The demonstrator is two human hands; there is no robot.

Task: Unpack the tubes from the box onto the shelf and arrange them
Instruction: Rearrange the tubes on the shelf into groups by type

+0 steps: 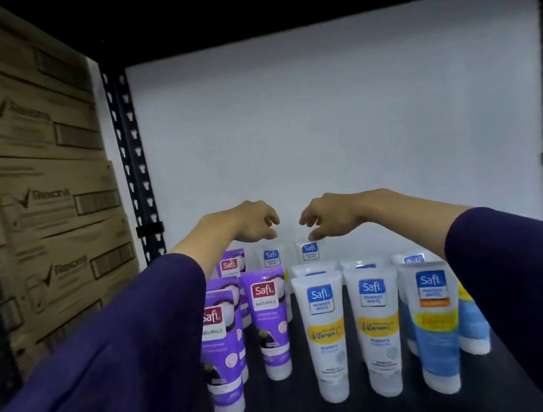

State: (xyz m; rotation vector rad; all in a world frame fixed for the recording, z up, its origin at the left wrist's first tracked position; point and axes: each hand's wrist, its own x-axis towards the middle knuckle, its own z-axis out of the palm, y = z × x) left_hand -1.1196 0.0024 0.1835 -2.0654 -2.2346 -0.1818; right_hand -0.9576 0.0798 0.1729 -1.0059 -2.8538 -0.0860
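- While both arms in dark purple sleeves [89, 378] reach in from the lower corners of the frame, the hands meet at the centre, over the back row of tubes.
- Left hand [248, 221]: fingers curled downward, thumb and fingertips just above or touching the top of a white tube with a blue label [271, 257]; whether it actually pinches the tube, I cannot tell.
- Right hand [328, 214]: same curled pose, fingertips at the top edge of a second white blue-labelled tube [310, 251] just beside the first (contact likely, grip unclear).
- Black shelf board [290, 410], lower centre: tubes stand upright on their caps in rows.
- Lower centre-left: purple tubes with red labels [270, 323].
- Lower centre: white tubes with yellow bands [325, 333], two in front, more behind.
- Lower right: white-and-blue tubes with a yellow band [437, 325].
- Left of the frame: stacked brown cardboard cartons [48, 200] beside a black perforated shelf upright [134, 154].
- Behind everything, a plain white wall [337, 110].
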